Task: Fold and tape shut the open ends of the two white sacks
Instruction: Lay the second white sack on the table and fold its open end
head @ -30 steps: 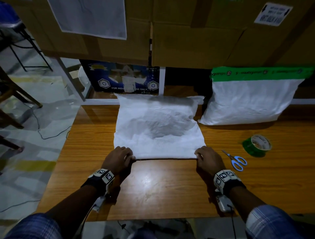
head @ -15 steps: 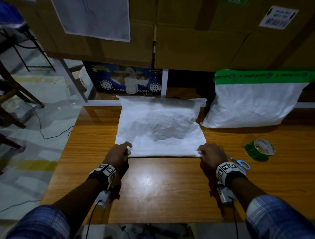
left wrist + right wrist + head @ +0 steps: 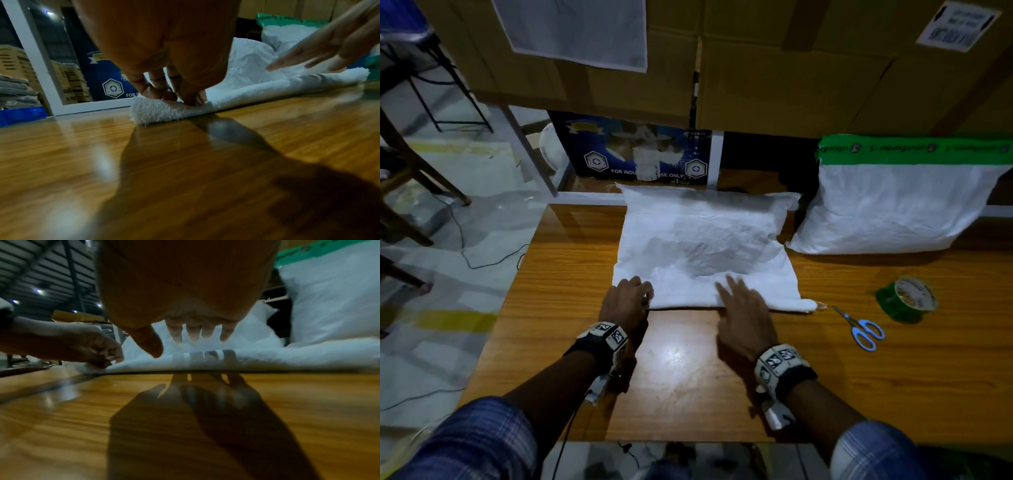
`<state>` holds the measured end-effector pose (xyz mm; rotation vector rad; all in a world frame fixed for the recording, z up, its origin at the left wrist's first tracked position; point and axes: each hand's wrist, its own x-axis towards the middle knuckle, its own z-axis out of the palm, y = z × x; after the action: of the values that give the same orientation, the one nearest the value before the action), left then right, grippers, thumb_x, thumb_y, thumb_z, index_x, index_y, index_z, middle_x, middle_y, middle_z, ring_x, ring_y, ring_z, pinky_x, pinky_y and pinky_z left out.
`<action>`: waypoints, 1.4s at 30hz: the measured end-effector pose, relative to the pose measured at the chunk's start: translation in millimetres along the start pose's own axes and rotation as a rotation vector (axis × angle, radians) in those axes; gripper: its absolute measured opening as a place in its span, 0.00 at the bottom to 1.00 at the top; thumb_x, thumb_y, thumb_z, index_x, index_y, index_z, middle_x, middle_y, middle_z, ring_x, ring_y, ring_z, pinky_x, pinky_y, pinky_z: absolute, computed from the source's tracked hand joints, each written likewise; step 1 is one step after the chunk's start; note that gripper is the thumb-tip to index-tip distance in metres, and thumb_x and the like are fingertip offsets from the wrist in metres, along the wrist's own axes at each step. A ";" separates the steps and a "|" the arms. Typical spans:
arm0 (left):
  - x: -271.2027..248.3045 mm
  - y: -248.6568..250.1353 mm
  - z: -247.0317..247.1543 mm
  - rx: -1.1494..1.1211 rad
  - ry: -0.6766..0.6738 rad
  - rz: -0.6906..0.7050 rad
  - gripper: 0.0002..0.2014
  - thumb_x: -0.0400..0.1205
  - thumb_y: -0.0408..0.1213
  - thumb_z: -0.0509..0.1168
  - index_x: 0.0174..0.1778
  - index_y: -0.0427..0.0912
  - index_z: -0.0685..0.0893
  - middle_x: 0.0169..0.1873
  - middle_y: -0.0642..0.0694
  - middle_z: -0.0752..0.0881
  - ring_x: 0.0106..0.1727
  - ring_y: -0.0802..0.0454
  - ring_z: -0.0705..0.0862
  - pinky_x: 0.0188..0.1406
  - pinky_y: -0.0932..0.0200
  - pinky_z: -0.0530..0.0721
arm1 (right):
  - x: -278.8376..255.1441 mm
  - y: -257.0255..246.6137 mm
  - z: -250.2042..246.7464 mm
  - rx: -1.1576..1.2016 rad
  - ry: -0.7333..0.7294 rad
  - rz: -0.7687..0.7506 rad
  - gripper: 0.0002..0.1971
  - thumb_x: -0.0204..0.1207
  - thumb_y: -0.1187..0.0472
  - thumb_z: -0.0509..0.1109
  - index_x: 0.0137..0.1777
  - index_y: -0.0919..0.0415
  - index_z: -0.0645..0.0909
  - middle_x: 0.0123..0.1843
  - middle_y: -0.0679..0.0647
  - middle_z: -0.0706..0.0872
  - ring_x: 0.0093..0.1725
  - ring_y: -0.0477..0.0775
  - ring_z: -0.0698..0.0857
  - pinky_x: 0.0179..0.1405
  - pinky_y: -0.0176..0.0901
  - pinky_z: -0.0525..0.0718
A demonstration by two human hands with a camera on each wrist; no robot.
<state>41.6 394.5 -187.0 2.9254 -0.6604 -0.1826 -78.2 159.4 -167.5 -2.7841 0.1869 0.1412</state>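
One white sack [image 3: 705, 240] lies flat in the middle of the wooden table [image 3: 893, 377], its near end folded over into a thick edge [image 3: 246, 92]. My left hand [image 3: 642, 296] pinches the left corner of that fold [image 3: 168, 107] with curled fingers [image 3: 185, 97]. My right hand [image 3: 732, 291] is flat over the middle of the fold, its fingers [image 3: 194, 335] straight and spread just above the cloth [image 3: 287, 356]. The second white sack [image 3: 893, 209] leans at the back right with a green tape strip [image 3: 914, 149] along its top.
A green tape roll [image 3: 907, 299] and blue-handled scissors [image 3: 864, 330] lie on the table right of the sack. Cardboard boxes [image 3: 791, 78] and a blue printed box [image 3: 637, 154] stand behind. The table's left edge drops to a floor with cables.
My right hand has let go of the fold's right corner, slid left to its middle and straightened its fingers. My left hand stays on the left corner.
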 end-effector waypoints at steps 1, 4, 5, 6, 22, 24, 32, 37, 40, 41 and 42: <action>-0.3 0.4 -0.4 -0.003 0.000 0.012 0.07 0.75 0.32 0.71 0.44 0.49 0.85 0.43 0.47 0.83 0.46 0.43 0.82 0.36 0.55 0.67 | 0.9 -10.5 6.6 0.018 -0.087 -0.031 0.39 0.81 0.53 0.61 0.89 0.47 0.48 0.90 0.46 0.43 0.89 0.52 0.42 0.88 0.58 0.45; 0.6 2.7 -5.8 0.028 0.010 0.021 0.07 0.76 0.33 0.70 0.46 0.49 0.84 0.46 0.46 0.82 0.48 0.42 0.81 0.37 0.53 0.69 | 5.9 -15.4 29.6 0.026 -0.266 -0.014 0.34 0.87 0.45 0.47 0.89 0.45 0.36 0.90 0.48 0.33 0.89 0.51 0.35 0.87 0.60 0.36; -0.3 6.6 -6.1 0.056 0.015 0.039 0.09 0.75 0.33 0.71 0.49 0.48 0.85 0.49 0.45 0.82 0.51 0.41 0.81 0.39 0.52 0.71 | 6.5 -12.8 35.8 0.015 -0.289 -0.004 0.34 0.88 0.45 0.45 0.89 0.45 0.34 0.90 0.47 0.32 0.89 0.51 0.33 0.87 0.61 0.35; -2.4 14.2 -5.8 0.074 0.023 0.075 0.12 0.74 0.35 0.73 0.54 0.48 0.85 0.54 0.44 0.82 0.54 0.41 0.80 0.43 0.50 0.75 | 7.5 -10.2 39.4 -0.010 -0.293 -0.005 0.33 0.88 0.45 0.44 0.89 0.44 0.34 0.89 0.47 0.31 0.88 0.51 0.33 0.87 0.61 0.35; -18.6 17.0 26.7 -0.005 -0.326 0.134 0.28 0.87 0.62 0.36 0.83 0.67 0.37 0.85 0.57 0.37 0.86 0.46 0.35 0.82 0.37 0.40 | -5.3 67.5 9.1 -0.115 -0.269 0.030 0.31 0.86 0.32 0.35 0.88 0.36 0.37 0.89 0.40 0.35 0.89 0.50 0.37 0.87 0.60 0.39; -23.0 -1.1 28.0 -0.018 -0.278 0.105 0.28 0.87 0.62 0.37 0.84 0.67 0.39 0.86 0.57 0.39 0.86 0.44 0.35 0.83 0.41 0.41 | -10.8 104.6 -7.3 -0.128 -0.271 0.091 0.31 0.87 0.34 0.37 0.88 0.37 0.38 0.89 0.41 0.36 0.89 0.52 0.38 0.88 0.56 0.42; -22.2 -23.1 34.1 -0.154 -0.047 0.140 0.33 0.77 0.34 0.74 0.76 0.61 0.72 0.78 0.31 0.69 0.76 0.29 0.71 0.66 0.34 0.76 | -10.3 129.3 -7.5 0.034 -0.014 0.130 0.29 0.83 0.58 0.69 0.81 0.42 0.66 0.82 0.51 0.74 0.83 0.57 0.70 0.78 0.55 0.74; -7.0 -21.2 23.3 -0.140 0.083 0.148 0.21 0.69 0.31 0.81 0.55 0.55 0.90 0.62 0.37 0.79 0.55 0.29 0.80 0.45 0.40 0.86 | 3.9 127.3 -26.8 0.016 0.165 0.079 0.08 0.79 0.60 0.73 0.54 0.48 0.87 0.59 0.45 0.88 0.58 0.54 0.86 0.52 0.45 0.82; -0.7 -19.8 19.2 -0.114 0.080 0.194 0.21 0.69 0.31 0.81 0.55 0.55 0.89 0.49 0.44 0.81 0.48 0.36 0.80 0.36 0.51 0.77 | 18.6 127.3 -32.8 -0.127 0.065 0.067 0.06 0.78 0.61 0.70 0.44 0.51 0.88 0.50 0.49 0.86 0.53 0.58 0.84 0.42 0.45 0.72; 2.0 -18.7 16.2 -0.107 0.061 0.167 0.22 0.72 0.32 0.78 0.59 0.56 0.87 0.48 0.47 0.83 0.49 0.38 0.81 0.40 0.52 0.72 | 22.5 126.5 -34.4 -0.191 0.040 0.077 0.06 0.77 0.60 0.70 0.46 0.50 0.88 0.49 0.49 0.87 0.54 0.59 0.85 0.44 0.47 0.71; 4.3 -15.9 11.2 -0.099 0.042 0.110 0.21 0.76 0.34 0.74 0.62 0.58 0.83 0.48 0.51 0.85 0.51 0.41 0.82 0.44 0.52 0.67 | 25.4 125.9 -35.4 -0.218 0.023 0.101 0.08 0.76 0.61 0.70 0.50 0.48 0.87 0.49 0.48 0.89 0.56 0.58 0.85 0.49 0.49 0.69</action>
<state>50.4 405.6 -200.9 2.7818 -0.7804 -0.1368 -69.0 27.0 -179.3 -2.9948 0.3371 0.1630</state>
